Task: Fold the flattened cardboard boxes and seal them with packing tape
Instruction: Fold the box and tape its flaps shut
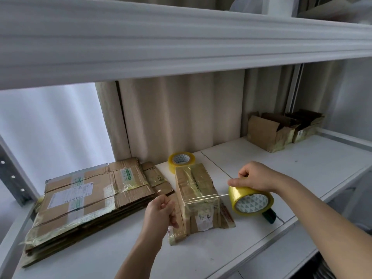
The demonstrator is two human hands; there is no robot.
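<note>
While our right hand (255, 176) grips the roll of packing tape (251, 200) from above, fingers curled over its yellow rim, our left hand (161, 210) pinches the free end of the clear strip (203, 198), which stretches between the two sets of fingers and crosses the near end of the folded box (196, 190) standing on the white shelf (261, 158). To do this step well, we judge the strip should stay taut and level, be lowered squarely over the flap seam, then pressed flat from the left fingertips toward the roll so no wrinkles form. Just left of our left fingers lies one stack of flattened boxes (84, 198); how many sheets it holds we cannot tell. Beyond the box, away from our fingers, sits a second tape roll (181, 161), so two rolls. Far past the right fingers stand two open boxes (267, 131), making three erected boxes.
</note>
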